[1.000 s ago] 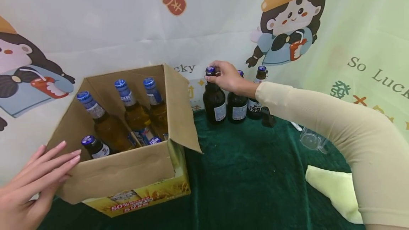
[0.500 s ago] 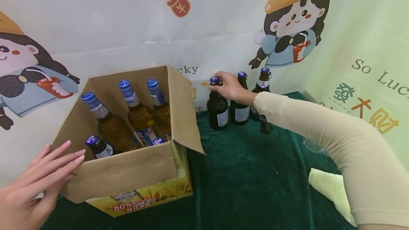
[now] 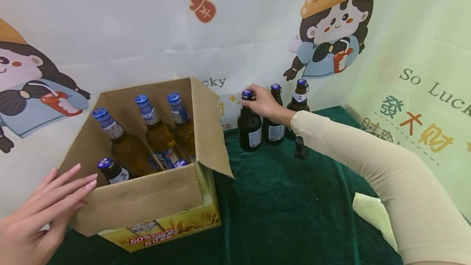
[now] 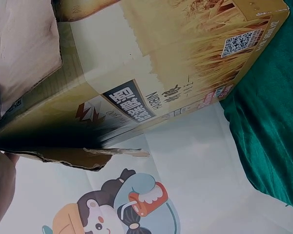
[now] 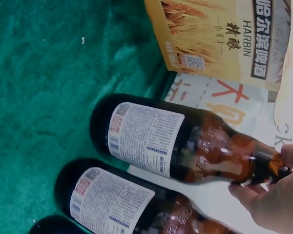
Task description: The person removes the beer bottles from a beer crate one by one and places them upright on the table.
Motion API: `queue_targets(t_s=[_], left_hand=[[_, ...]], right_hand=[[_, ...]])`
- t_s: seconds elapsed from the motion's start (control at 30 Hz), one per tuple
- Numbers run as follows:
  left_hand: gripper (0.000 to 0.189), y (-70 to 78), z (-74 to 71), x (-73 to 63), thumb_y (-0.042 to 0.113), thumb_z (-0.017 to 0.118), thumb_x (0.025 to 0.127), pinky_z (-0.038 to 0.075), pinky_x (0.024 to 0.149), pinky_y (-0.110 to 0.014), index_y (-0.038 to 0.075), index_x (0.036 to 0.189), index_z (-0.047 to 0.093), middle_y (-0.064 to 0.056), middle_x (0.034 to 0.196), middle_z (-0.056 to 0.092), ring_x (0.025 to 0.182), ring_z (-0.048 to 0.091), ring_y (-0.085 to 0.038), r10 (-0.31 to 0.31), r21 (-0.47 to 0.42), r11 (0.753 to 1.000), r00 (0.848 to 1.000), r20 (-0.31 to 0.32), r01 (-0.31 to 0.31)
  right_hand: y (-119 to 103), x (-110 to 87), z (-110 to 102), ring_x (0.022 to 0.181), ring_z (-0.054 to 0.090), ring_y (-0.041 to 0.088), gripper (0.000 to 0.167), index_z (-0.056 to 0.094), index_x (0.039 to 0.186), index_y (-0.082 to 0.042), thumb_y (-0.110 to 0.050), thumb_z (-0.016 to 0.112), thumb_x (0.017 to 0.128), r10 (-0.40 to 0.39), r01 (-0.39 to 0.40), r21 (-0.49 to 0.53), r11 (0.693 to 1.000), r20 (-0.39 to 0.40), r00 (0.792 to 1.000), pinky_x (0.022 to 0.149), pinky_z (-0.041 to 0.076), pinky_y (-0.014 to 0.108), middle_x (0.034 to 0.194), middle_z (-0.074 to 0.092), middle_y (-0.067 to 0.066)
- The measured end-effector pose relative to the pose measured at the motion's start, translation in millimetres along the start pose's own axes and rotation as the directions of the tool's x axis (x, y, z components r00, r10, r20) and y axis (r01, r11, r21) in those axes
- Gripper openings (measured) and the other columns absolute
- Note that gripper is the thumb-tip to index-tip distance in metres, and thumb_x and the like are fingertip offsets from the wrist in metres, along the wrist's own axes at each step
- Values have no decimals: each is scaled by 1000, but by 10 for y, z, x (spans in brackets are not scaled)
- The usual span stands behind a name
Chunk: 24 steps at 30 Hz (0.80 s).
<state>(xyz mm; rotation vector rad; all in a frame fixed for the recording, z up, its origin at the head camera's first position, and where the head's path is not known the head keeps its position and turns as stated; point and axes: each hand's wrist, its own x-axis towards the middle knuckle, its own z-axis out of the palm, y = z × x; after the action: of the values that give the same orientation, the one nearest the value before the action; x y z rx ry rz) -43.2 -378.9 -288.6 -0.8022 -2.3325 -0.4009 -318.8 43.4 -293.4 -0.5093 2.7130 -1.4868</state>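
In the head view my right hand (image 3: pixel 268 104) pinches the neck of a dark beer bottle (image 3: pixel 250 128), just below its blue cap. That bottle stands upright on the green cloth; the right wrist view shows the held bottle's back label (image 5: pixel 146 136). Beside it stand two more dark bottles, a middle one (image 3: pixel 275 131) and a right one (image 3: pixel 299 97). My left hand (image 3: pixel 45 209), fingers straight, rests on the left front corner of an open cardboard beer box (image 3: pixel 143 203). Inside the box are three tall blue-capped bottles (image 3: pixel 128 152) and shorter dark ones, including one (image 3: pixel 115 171) near my left fingers.
The box's right flap (image 3: pixel 211 134) sticks out toward the standing bottles. A pale yellow cloth (image 3: pixel 373 216) lies by my right sleeve. Green velvet (image 3: pixel 279 207) covers the table, and a printed curtain (image 3: pixel 239 23) hangs behind. A small black object (image 3: pixel 301 148) is below the right wrist.
The right hand keeps its hold on the bottle neck, and the bottle stays beside the others. The view shifts slightly. The left hand stays on the box corner.
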Motion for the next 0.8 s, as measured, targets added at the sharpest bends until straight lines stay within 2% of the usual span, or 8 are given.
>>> queue_targets(t_s=[0.1, 0.23, 0.37, 0.5, 0.67, 0.8], left_hand=[[59, 5, -7, -6, 46, 37, 107, 10, 133, -32, 0, 132, 66, 27, 149, 44, 153, 32, -14, -13, 12, 1000, 1000, 17, 13], [59, 10, -22, 3, 46, 36, 107, 9, 133, -32, 1, 133, 65, 24, 150, 45, 154, 31, -13, -11, 24, 1000, 999, 35, 11], [59, 5, -34, 18, 46, 35, 107, 10, 133, -31, 2, 135, 64, 21, 151, 47, 154, 30, -11, 2, 35, 999, 999, 50, -4], [59, -24, -28, 19, 45, 35, 108, 11, 132, -31, 2, 134, 64, 20, 152, 46, 153, 31, -12, 29, 31, 999, 998, 52, -31], [57, -49, -13, 18, 43, 36, 108, 12, 132, -34, 1, 133, 65, 19, 152, 47, 153, 34, -13, 57, 9, 998, 998, 25, -57], [56, -45, -13, 18, 42, 36, 109, 12, 132, -34, 1, 133, 65, 22, 153, 44, 152, 34, -13, 61, 3, 998, 998, 14, -61]], right_hand=[[-37, -12, -33, 135, 53, 34, 45, 48, 140, -2, -19, 62, 101, 18, -18, -16, 1000, 23, 1000, 109, 51, 49, 145, 53, 19], [-126, -39, -110, 148, 40, 31, 61, 37, 152, -9, -29, 63, 101, -18, 18, -5, 1000, 21, 1000, 119, 42, 50, 159, 40, 13], [-306, -40, -237, 151, 37, 26, 66, 32, 156, -14, -38, 61, 101, -61, 64, 102, 993, -32, 998, 122, 39, 46, 163, 36, 7], [-554, -16, -364, 149, 41, 22, 64, 34, 156, -16, -40, 59, 102, -86, 96, 242, 966, -50, 995, 123, 38, 43, 163, 38, 4], [-917, -27, -373, 144, 46, 17, 61, 35, 155, -13, -33, 59, 103, -175, 156, 380, 912, 14, 985, 121, 42, 39, 159, 42, 5], [-1221, -87, -241, 141, 49, 15, 59, 37, 155, -15, -32, 59, 103, -249, 197, 361, 911, 104, 963, 115, 48, 34, 157, 44, 3]])
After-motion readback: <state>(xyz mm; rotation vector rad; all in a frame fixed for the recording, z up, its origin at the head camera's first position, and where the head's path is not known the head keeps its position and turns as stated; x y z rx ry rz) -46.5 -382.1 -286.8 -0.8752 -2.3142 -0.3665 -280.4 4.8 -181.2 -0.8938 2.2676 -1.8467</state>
